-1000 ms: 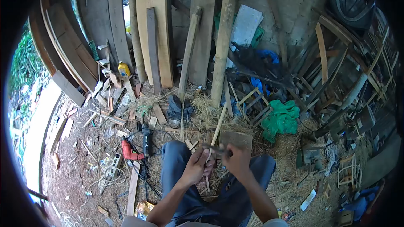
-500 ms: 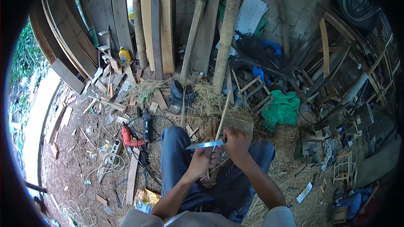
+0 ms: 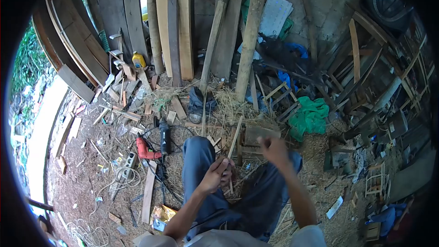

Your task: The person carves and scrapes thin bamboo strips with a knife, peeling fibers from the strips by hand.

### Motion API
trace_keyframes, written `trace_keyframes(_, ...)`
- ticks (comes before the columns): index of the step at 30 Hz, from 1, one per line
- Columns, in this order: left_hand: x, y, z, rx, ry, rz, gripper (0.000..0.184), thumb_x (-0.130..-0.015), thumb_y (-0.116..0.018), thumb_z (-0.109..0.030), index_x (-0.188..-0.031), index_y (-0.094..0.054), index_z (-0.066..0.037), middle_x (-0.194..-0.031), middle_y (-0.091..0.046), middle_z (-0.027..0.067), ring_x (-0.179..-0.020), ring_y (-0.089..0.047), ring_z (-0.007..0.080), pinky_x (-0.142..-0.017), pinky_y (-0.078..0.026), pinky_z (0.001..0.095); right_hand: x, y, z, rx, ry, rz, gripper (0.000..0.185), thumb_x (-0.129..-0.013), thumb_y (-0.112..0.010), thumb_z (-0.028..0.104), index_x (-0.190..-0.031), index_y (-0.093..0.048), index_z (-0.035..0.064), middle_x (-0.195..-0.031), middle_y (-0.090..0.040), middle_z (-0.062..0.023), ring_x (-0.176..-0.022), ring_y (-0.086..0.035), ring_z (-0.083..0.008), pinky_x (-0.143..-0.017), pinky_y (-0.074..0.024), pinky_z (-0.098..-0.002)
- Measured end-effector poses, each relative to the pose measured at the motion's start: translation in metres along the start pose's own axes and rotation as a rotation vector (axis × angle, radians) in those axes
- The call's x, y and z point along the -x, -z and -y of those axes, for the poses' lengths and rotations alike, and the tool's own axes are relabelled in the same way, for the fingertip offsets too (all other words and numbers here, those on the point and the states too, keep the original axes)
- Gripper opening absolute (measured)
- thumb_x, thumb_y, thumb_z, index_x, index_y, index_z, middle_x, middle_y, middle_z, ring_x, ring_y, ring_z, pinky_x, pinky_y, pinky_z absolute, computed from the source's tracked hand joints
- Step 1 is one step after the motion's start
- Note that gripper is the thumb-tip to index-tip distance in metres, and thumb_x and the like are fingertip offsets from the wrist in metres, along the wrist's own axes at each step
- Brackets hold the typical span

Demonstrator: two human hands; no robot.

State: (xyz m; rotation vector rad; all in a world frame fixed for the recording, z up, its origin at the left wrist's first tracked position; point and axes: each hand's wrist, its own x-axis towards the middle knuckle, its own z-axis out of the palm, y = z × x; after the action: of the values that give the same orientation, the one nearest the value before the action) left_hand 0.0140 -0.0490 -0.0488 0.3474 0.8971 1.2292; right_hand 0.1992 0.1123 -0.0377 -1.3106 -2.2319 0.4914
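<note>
My left hand (image 3: 216, 176) is closed around a thin, pale wooden strip (image 3: 235, 138), above my lap between the knees. The strip slants up and away, its far end near a wooden block (image 3: 256, 135) on the ground. To the right, over my right knee, my right hand (image 3: 275, 152) is curled in a fist and smeared by motion, apart from the strip. It held a knife half a second ago; the blade cannot be made out now, lost in the blur or turned edge-on.
A red power drill (image 3: 145, 149) and a dark power tool (image 3: 164, 138) lie left of my knee, by a power strip (image 3: 129, 162) and cables. A green plastic bag (image 3: 311, 118) lies at right. Boards (image 3: 171, 27) and poles lean at the back; scraps cover the ground.
My right hand has moved right, away from the strip, and the bright blade that lay across the strip is out of sight. My left hand still grips the strip, slightly lower.
</note>
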Motion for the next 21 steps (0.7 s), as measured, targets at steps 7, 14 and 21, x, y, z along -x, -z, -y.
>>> trace_keyframes(7,0.000,-0.004,0.019,-0.481,-0.310,-0.047,0.029,-0.101,-0.038,-0.029,-0.096,-0.051,-0.004,-0.061,-0.038,-0.0027,-0.050,-0.035,0.0060,-0.044,-0.030,0.0236,0.054,-0.029,0.059,0.096,0.170,0.059,0.021,-0.077,-0.068,0.029,-0.068,-0.062,0.0103,-0.061,-0.061,-0.0138,-0.058,-0.062,-0.0338,-0.058,-0.0500,-0.0447)
trace_keyframes(14,0.001,-0.012,0.033,-0.642,-0.487,-0.134,0.023,-0.100,-0.042,-0.020,-0.095,-0.053,-0.001,-0.061,-0.042,-0.0003,-0.053,-0.039,0.0075,-0.049,-0.035,0.0265,0.033,-0.062,0.027,0.389,0.082,-0.007,0.011,-0.075,-0.057,0.013,-0.069,-0.064,0.0071,-0.063,-0.062,-0.0142,-0.060,-0.064,-0.0335,-0.058,-0.0515,-0.0462)
trace_keyframes(21,0.020,-0.002,0.038,-0.494,-0.341,-0.090,0.022,-0.101,-0.041,-0.022,-0.101,-0.054,-0.005,-0.060,-0.040,-0.0016,-0.051,-0.038,0.0084,-0.047,-0.034,0.0259,-0.032,0.003,-0.033,0.276,-0.235,-0.115,0.025,-0.084,-0.058,0.024,-0.076,-0.067,0.0021,-0.074,-0.066,-0.0206,-0.064,-0.064,-0.0393,-0.061,-0.0494,-0.0496)
